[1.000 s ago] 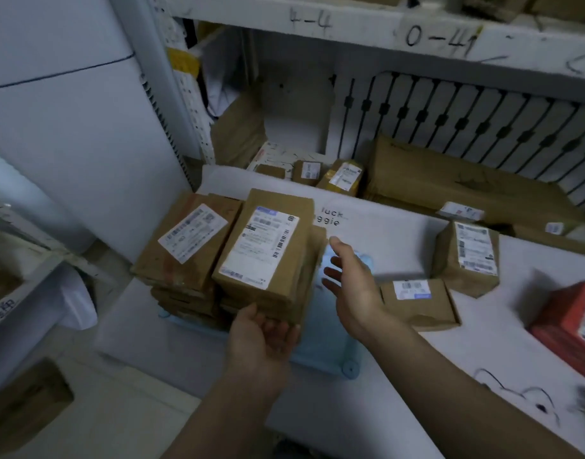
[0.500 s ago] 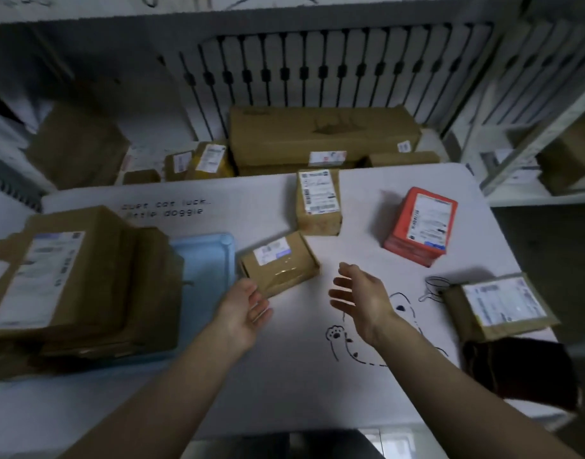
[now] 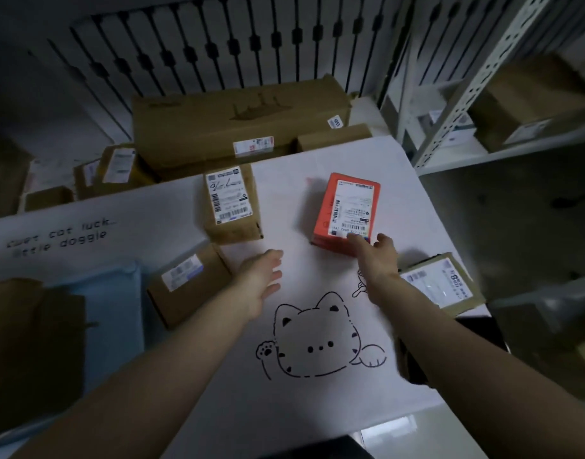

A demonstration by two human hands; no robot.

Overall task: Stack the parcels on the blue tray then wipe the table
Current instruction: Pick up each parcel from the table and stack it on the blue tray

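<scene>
Two hands are reaching: my right fingers (image 3: 357, 238) are touching the orange rectangular parcel (image 3: 345, 212); my left hand (image 3: 261, 276) is hovering, fingers spread.

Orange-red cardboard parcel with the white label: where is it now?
In the head view the orange-red cardboard parcel lies on the white table, right of centre, beside the upright brown parcel, with the right hand touching its near edge.

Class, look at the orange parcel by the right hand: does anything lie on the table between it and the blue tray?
Yes. A brown parcel lies beside the blue tray, on the line from the orange parcel. The right hand touches the orange parcel's near edge; lifting over should clear it.
</scene>
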